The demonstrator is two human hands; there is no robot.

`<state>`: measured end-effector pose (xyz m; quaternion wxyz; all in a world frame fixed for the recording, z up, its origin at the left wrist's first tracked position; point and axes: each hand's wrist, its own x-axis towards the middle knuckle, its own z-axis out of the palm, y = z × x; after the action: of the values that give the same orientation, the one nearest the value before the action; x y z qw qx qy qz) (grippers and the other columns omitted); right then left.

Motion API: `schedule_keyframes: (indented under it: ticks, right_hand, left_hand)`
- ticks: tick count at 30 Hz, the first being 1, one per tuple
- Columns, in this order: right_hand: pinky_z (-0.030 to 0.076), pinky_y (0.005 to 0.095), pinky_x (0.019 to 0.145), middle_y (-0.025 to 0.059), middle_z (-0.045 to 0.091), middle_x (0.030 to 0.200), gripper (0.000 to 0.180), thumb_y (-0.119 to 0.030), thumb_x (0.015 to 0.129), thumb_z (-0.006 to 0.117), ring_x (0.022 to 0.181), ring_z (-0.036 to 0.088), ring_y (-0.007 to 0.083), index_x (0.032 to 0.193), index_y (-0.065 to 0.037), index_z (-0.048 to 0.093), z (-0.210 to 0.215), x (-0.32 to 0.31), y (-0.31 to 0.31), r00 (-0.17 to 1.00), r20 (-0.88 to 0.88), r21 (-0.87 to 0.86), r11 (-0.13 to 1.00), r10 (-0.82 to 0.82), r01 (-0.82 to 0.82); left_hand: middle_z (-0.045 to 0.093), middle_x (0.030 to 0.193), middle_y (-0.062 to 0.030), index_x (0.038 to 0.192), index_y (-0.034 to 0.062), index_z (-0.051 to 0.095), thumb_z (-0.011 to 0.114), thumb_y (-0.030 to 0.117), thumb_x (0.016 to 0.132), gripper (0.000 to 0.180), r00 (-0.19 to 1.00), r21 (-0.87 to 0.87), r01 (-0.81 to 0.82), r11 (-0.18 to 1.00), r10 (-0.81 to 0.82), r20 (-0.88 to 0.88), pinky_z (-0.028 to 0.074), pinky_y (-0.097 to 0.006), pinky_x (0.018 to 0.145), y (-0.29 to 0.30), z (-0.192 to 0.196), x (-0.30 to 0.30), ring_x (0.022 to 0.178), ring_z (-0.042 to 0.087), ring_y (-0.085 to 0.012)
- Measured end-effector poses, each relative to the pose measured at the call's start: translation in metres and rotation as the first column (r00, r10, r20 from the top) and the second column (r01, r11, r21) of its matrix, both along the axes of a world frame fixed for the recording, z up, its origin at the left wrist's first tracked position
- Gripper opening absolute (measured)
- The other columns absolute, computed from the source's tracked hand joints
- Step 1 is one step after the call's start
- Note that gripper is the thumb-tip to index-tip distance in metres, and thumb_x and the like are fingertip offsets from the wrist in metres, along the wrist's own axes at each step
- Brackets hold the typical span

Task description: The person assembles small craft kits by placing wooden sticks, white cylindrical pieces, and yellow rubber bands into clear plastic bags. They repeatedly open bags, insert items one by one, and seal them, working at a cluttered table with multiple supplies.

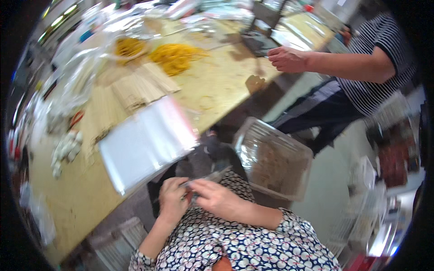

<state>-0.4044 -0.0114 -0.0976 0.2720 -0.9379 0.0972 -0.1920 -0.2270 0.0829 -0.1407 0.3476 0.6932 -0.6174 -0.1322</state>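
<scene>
I see a long wooden worktop (217,86) running from the lower left to the upper right, brightly lit at its far end. Beside its right edge lies pale grey-green floor (325,180). Cluttered shelves (389,149) line the right side.

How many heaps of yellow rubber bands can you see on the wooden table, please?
2: one heap at the far left part of the table, one larger heap just right of it. More may be hidden under the plastic bags.
</scene>
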Motion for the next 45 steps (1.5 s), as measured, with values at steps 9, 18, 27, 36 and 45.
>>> schedule_keyframes:
  ticks: [9, 18, 27, 36, 45]
  right_hand:
    - [0.049, 0.0476, 0.108, 0.028, 0.057, 0.137, 0.014, -0.003, 0.076, 0.065, 0.132, 0.054, 0.0428, 0.086, 0.005, 0.059, 0.006, -0.006, -0.009, 0.995, -0.096, 0.009, 1.0, 0.028, -0.028]
    - [0.052, 0.0461, 0.104, 0.0262, 0.062, 0.132, 0.009, 0.002, 0.081, 0.065, 0.128, 0.058, 0.0415, 0.088, 0.005, 0.06, 0.022, -0.011, -0.016, 0.999, -0.044, 0.051, 0.998, -0.026, 0.028]
    - [0.054, 0.0443, 0.101, 0.023, 0.065, 0.128, 0.01, 0.002, 0.079, 0.072, 0.123, 0.061, 0.0398, 0.087, 0.003, 0.065, -0.003, -0.029, -0.034, 0.986, -0.014, 0.039, 0.985, -0.166, 0.166]
    - [0.051, 0.0463, 0.104, 0.0253, 0.064, 0.129, 0.01, 0.001, 0.08, 0.069, 0.126, 0.059, 0.041, 0.089, 0.002, 0.064, -0.016, -0.052, -0.036, 0.965, 0.052, 0.176, 0.953, -0.258, 0.245]
    - [0.053, 0.046, 0.101, 0.0219, 0.064, 0.129, 0.01, -0.001, 0.082, 0.071, 0.124, 0.06, 0.0405, 0.09, 0.002, 0.065, -0.023, -0.064, -0.044, 0.948, 0.036, 0.188, 0.934, -0.316, 0.305]
  left_hand:
    - [0.071, 0.096, -0.0091, 0.092, 0.0084, 0.077, 0.077, 0.024, 0.084, 0.018, 0.998, 0.238, 0.051, 0.97, -0.057, 0.021, 0.056, -0.045, 0.082, 0.007, 0.003, 0.017, 0.094, 0.067, -0.0312]
    - [0.073, 0.094, -0.0127, 0.091, 0.004, 0.075, 0.074, 0.022, 0.09, 0.018, 0.983, 0.1, 0.158, 0.982, -0.166, 0.075, 0.058, -0.04, 0.075, 0.013, 0.028, 0.037, 0.084, 0.071, -0.0301]
    - [0.071, 0.08, -0.0097, 0.094, 0.0014, 0.072, 0.07, 0.015, 0.094, 0.014, 0.991, 0.046, 0.127, 0.991, -0.125, -0.036, 0.055, -0.033, 0.065, -0.077, 0.132, 0.092, 0.07, 0.069, -0.017]
    - [0.075, 0.098, -0.0223, 0.103, -0.0038, 0.074, 0.07, 0.047, 0.092, 0.052, 0.874, 0.251, -0.393, 0.884, 0.275, 0.401, 0.058, -0.043, 0.084, -0.267, 0.116, 0.167, 0.096, 0.074, -0.0352]
    - [0.072, 0.076, -0.0159, 0.082, -0.0065, 0.072, 0.073, 0.031, 0.092, 0.038, 0.921, 0.517, -0.312, 0.798, 0.388, -0.043, 0.054, -0.033, 0.059, -0.296, 0.092, 0.203, 0.066, 0.069, -0.0207]
